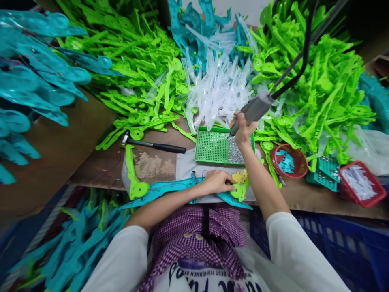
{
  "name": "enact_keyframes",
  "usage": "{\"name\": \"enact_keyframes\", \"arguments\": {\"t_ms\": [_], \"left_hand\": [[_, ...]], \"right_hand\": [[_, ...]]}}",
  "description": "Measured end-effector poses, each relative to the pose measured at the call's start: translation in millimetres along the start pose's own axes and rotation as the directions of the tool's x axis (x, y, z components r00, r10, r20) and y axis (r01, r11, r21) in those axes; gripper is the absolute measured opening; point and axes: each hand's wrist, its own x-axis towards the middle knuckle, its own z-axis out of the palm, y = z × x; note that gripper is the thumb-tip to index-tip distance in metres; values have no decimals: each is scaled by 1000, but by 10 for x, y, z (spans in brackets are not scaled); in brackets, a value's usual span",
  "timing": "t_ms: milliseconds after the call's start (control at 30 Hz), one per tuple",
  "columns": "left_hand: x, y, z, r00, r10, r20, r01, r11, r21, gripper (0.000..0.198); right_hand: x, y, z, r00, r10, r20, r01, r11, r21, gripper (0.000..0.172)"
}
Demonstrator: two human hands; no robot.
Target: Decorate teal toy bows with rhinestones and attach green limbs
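Note:
My right hand [244, 130] is wrapped round a grey electric screwdriver [257, 106], its cord running up to the right. The screwdriver's bit points down into a green perforated tray [209, 163], by a heap of small silver screws [235, 150]. My left hand [217, 181] lies across a long teal plastic part [170, 185] at the table's front edge, fingers curled over it. Its fingertips are at a lime-green plastic piece [240, 191] on the part's right end. Another lime-green piece [138, 188] sits at the left end. The left palm's contact is hidden.
A hammer [158, 146] lies left of the tray. Piles of lime-green parts [142, 61] and clear-white plastic pieces [220, 89] stand behind. At right are a red basket [299, 172] of teal bits, a teal tray [330, 172] and a red basket [379, 192] of white strips.

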Motion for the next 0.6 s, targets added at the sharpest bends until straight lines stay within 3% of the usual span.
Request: {"name": "enact_keyframes", "arguments": {"t_ms": [433,600], "left_hand": [[151,56,-150,999,-18,50,18,1000,5,31],[156,43,-146,998,-20,53,20,1000,-4,33]], "right_hand": [[8,82,-14,1000,18,8,-17,996,-90,41],[61,-71,-17,1000,6,4,-5,998,-56,45]]}}
